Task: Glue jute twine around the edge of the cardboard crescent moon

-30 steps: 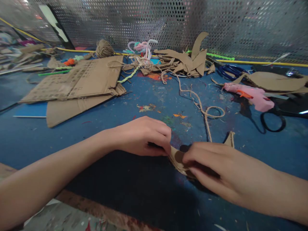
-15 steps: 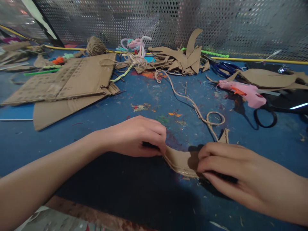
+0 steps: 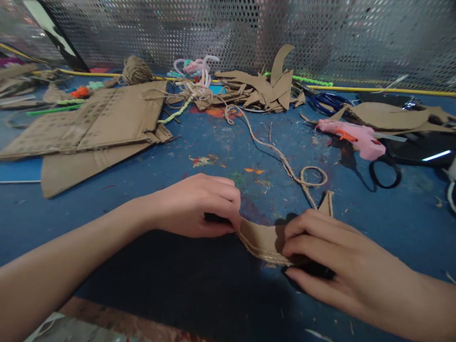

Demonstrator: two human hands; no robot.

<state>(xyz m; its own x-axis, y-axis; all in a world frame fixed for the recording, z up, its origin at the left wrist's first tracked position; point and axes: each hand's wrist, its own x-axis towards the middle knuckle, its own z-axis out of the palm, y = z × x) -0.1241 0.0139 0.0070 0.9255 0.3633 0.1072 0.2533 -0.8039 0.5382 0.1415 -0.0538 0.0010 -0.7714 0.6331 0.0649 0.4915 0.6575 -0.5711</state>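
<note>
Low in the middle of the head view is a curved cardboard piece (image 3: 261, 236), with twine (image 3: 268, 257) running along its near edge. My left hand (image 3: 199, 205) pinches the piece's left end between thumb and fingers. Over the right part lies my right hand (image 3: 335, 251), its curled fingertips on the cardboard and its thumb just below the near edge. A pointed cardboard tip (image 3: 327, 203) edged with twine shows behind that hand. From there a loose length of twine (image 3: 281, 154) loops away across the blue table (image 3: 199, 142).
A pink glue gun (image 3: 356, 137), a black ring (image 3: 372, 175) and blue-handled scissors (image 3: 326, 102) lie right. Cardboard scraps (image 3: 261, 88), pipe cleaners (image 3: 201, 66) and a twine ball (image 3: 137, 70) sit along the perforated metal screen (image 3: 228, 33). Flat cardboard sheets (image 3: 121, 114) lie left.
My right thumb has come away from the fingers and dropped below the cardboard's near edge. The whole view has shifted slightly, so things sit a little further left. My left hand keeps its pinch.
</note>
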